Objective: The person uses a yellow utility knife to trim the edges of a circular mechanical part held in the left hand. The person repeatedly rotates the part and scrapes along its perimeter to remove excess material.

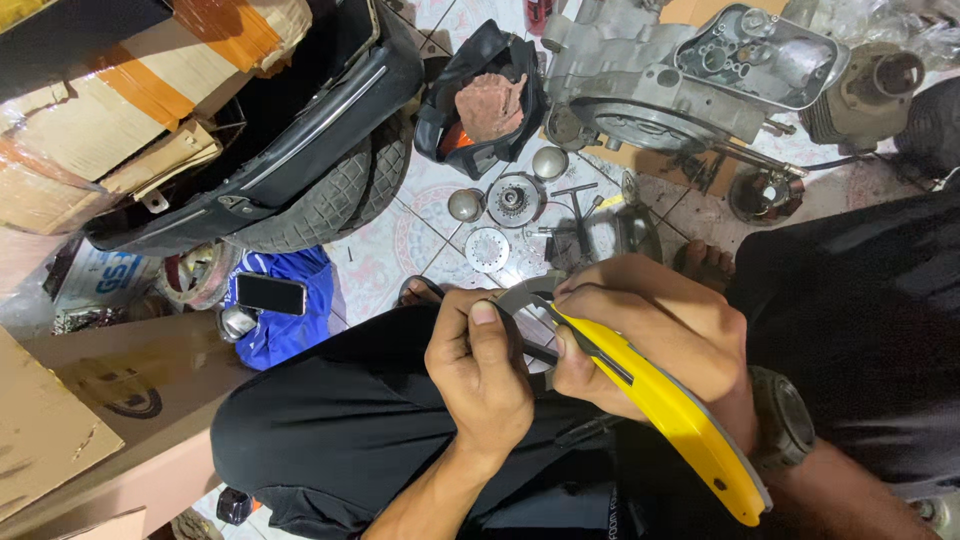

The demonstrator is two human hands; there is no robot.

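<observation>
My left hand [480, 365] pinches a thin grey ring-shaped gasket [522, 297] above my lap, thumb pressed on its edge. My right hand [640, 335] grips a yellow-handled utility knife [665, 405], its dark blade end laid against the gasket between the two hands. A watch sits on my right wrist. The part of the gasket under my fingers is hidden. I sit in black trousers, with bare toes [705, 262] showing beyond my right hand.
On the tiled floor ahead lie a grey engine case [640, 85], round clutch parts [515, 200], a perforated disc [487, 249] and a T-handle wrench [580, 215]. A scooter tyre [335, 195] is at left, with a phone [270, 294] on blue cloth and cardboard boxes [60, 420].
</observation>
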